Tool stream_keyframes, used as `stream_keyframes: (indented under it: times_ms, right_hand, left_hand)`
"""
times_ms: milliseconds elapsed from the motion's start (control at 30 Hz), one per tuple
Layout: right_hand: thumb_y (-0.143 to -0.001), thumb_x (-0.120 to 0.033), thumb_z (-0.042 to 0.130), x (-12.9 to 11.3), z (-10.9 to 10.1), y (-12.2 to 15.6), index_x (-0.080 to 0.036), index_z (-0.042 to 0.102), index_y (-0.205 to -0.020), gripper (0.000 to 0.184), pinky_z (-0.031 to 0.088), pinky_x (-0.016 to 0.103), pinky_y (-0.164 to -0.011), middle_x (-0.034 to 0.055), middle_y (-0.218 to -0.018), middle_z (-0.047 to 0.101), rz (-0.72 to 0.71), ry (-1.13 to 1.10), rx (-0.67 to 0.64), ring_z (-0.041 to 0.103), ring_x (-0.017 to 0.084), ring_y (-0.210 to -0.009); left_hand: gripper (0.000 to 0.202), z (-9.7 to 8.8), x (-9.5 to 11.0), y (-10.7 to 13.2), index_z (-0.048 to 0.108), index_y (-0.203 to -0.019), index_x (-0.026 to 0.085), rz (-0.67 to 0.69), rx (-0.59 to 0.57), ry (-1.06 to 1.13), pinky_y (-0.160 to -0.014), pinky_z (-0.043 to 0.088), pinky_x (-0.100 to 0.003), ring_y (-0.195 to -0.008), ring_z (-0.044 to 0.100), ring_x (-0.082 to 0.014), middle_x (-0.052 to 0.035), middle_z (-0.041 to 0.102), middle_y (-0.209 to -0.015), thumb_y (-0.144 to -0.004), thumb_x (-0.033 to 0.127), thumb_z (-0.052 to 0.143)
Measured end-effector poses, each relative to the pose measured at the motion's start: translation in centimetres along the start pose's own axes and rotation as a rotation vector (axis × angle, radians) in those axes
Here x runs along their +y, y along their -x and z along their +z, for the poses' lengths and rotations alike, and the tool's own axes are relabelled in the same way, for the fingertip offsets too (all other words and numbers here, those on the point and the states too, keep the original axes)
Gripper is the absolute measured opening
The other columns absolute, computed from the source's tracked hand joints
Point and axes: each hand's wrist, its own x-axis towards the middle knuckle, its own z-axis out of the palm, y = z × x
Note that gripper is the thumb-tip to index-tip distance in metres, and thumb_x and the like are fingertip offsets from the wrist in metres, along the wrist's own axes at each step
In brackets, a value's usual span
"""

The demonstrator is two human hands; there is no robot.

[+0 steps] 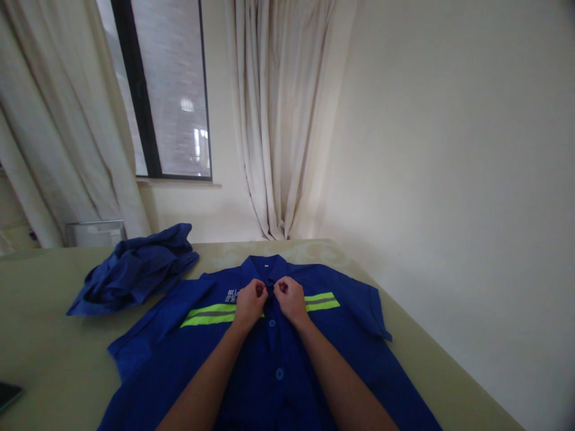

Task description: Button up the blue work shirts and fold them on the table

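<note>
A blue short-sleeved work shirt [359, 359] lies spread face up in front of me, its collar pointing away. Yellow-green bands with a grey stripe cross the chest, and white lettering shows on the left side. My left hand [250, 302] pinches one edge of the front placket just below the collar. Close beside it, my right hand [291, 299] pinches the opposite edge, thumb and finger together. The fabric between my fingertips is mostly hidden. Lower down the placket, two blue buttons [279, 374] are visible.
A crumpled blue garment [139, 269] lies left of the shirt on the pale green tabletop [45, 335]. A dark flat object [8, 395] sits at the left edge. Behind are beige curtains [278, 120], a window [175, 90] and a grey-framed item [95, 232]. A wall [471, 179] borders the right side.
</note>
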Motion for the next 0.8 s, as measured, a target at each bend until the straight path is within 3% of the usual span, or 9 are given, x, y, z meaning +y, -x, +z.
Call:
stream_keyframes:
  times_ms: [200, 433, 800]
  right_hand:
    - [-0.086, -0.02, 0.062, -0.3, -0.1, 0.3, -0.021, 0.072, -0.086, 0.01, 0.043, 0.023, -0.065, -0.0007, -0.077, 0.066, -0.086, -0.073, -0.027, 0.058, 0.014, -0.066]
    - [-0.087, -0.018, 0.065, -1.0, -0.2, 0.5, -0.023, 0.076, -0.099, 0.017, 0.047, 0.025, -0.074, 0.0024, -0.093, 0.071, -0.067, -0.016, -0.062, 0.064, 0.016, -0.076]
    - [-0.086, -0.016, 0.066, 0.3, 0.3, -0.1, -0.021, 0.074, -0.086, 0.009, 0.046, 0.025, -0.073, 0.0018, -0.084, 0.074, 0.03, -0.06, -0.104, 0.065, 0.017, -0.075]
  left_hand:
    - [0.015, -0.3, -0.8, -0.2, 0.067, -0.086, 0.019, -0.01, -0.074, 0.144, -0.066, 0.056, -0.03, -0.069, 0.072, -0.0194, -0.0026, 0.076, -0.077, -0.083, 0.033, 0.061]
    - [0.021, 0.1, -1.6, -1.4, 0.07, -0.091, 0.016, -0.066, -0.157, 0.256, -0.073, 0.06, -0.033, -0.076, 0.076, -0.0213, -0.0074, 0.079, -0.082, -0.075, 0.031, 0.07]
    - [0.022, -0.6, -1.1, -1.5, 0.076, -0.096, 0.016, -0.05, -0.235, 0.12, -0.076, 0.059, -0.03, -0.08, 0.075, -0.0183, -0.0048, 0.08, -0.085, -0.083, 0.016, 0.059]
